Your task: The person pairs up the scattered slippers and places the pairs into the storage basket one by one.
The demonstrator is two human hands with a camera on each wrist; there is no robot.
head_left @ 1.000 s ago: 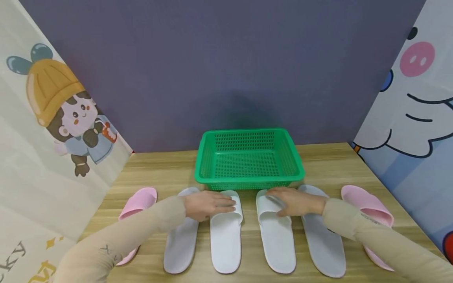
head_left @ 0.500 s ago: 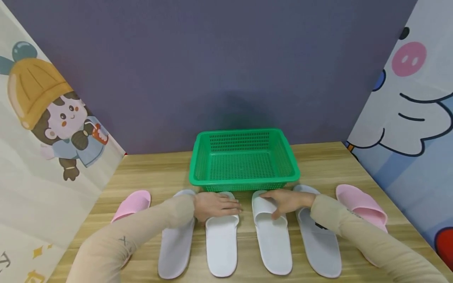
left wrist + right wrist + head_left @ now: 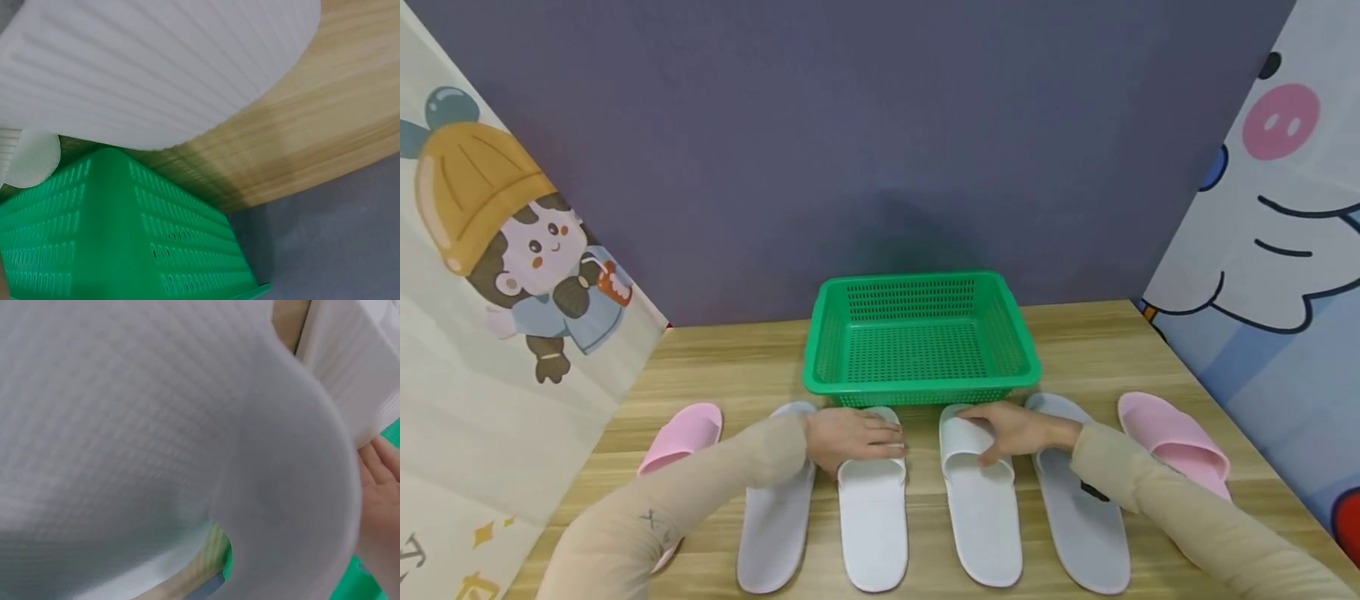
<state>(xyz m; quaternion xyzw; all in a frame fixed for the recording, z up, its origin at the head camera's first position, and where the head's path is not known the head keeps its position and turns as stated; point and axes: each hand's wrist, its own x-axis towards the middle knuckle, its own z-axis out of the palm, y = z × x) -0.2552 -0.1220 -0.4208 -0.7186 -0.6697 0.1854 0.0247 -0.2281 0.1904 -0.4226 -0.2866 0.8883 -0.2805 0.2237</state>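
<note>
My left hand (image 3: 853, 437) lies across the strap of the left white slipper (image 3: 872, 525), its fingers reaching over to the far side of the strap. On the right white slipper (image 3: 983, 517), my right hand (image 3: 1011, 429) rests with fingers toward the toe and thumb at the strap's opening. Both slippers lie flat, toes toward the green basket (image 3: 921, 387). In the right wrist view, fingers of the right hand (image 3: 381, 494) touch a white slipper's toe (image 3: 350, 369). The left wrist view shows hardly any of the left hand.
Grey slippers lie outside the white pair, left one (image 3: 775, 533) and right one (image 3: 1086, 533), partly under my forearms. Beyond them lie pink slippers, left one (image 3: 688, 429) and right one (image 3: 1172, 433). A dark wall (image 3: 880, 150) stands behind the wooden table (image 3: 745, 358).
My left hand has slid right, farther across its white slipper's strap. The right hand has shifted slightly over its own strap. The slippers stay in place; the head view has moved a little.
</note>
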